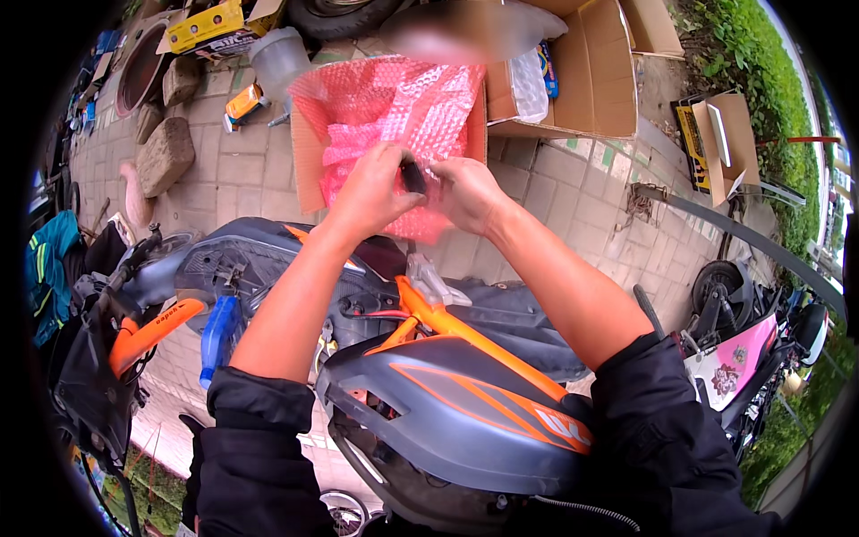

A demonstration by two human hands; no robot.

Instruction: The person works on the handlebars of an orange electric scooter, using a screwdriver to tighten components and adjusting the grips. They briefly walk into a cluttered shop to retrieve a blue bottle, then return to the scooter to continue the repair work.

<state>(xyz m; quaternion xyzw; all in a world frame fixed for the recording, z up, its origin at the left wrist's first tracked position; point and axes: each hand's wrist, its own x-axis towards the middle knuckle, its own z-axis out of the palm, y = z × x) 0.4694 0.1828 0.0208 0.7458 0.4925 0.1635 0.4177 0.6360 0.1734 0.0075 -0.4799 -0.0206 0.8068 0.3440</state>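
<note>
Both of my hands are raised above the scooter, in front of a cardboard box (309, 161) stuffed with pink bubble wrap (385, 98). My left hand (371, 188) is closed around a small black object (412, 176), whose kind I cannot make out. Just to the right of it, my right hand (470, 192) has its fingertips pinched together near the wrap; what they hold, if anything, is blurred. Beneath my arms lies the grey and orange scooter body (456, 412), with an orange frame tube (483, 345) exposed. A blue bottle (219, 336) is beside my left forearm.
Open cardboard boxes (591, 80) stand behind on the right. Stones (165, 157), a clear plastic container (279, 58) and a tyre (340, 18) are at the far left. A pink and white scooter (738, 362) is on the right, handlebars (89, 367) on the left.
</note>
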